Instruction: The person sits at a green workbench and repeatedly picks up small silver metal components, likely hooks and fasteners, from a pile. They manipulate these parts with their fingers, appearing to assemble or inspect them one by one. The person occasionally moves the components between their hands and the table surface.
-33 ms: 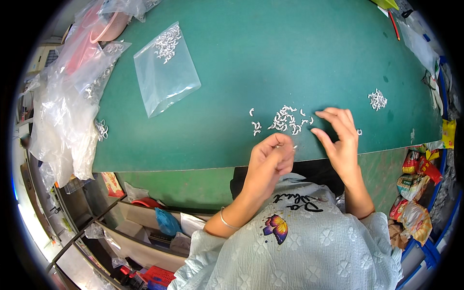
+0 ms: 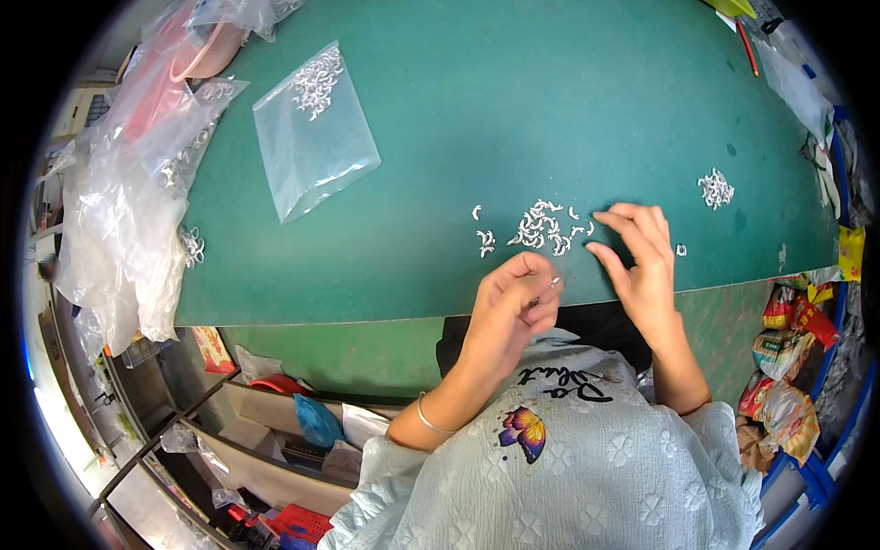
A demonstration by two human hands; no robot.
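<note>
My left hand (image 2: 515,295) is at the table's near edge, its fingers curled in a pinch. The tip of a small silvery metal piece (image 2: 555,280) shows between them; most of it is hidden. Just beyond lies a loose heap of small curved silvery metal pieces (image 2: 538,225), with a few strays to its left. My right hand (image 2: 642,261) hovers at the heap's right side. Its thumb and forefinger are apart, with nothing seen between them. A single small metal ring-like piece (image 2: 681,249) lies to the right of this hand.
The green table (image 2: 440,110) carries a clear plastic bag (image 2: 316,156) with metal pieces at far left. A second small pile of pieces (image 2: 715,189) is at right. Crumpled plastic bags (image 2: 128,229) and a pink basket (image 2: 211,55) crowd the left edge. A red pencil (image 2: 748,48) lies far right.
My right hand has shifted very slightly left. The left fingers have turned a little around the small piece, whose tip now points up more. The heaps and bags are unmoved.
</note>
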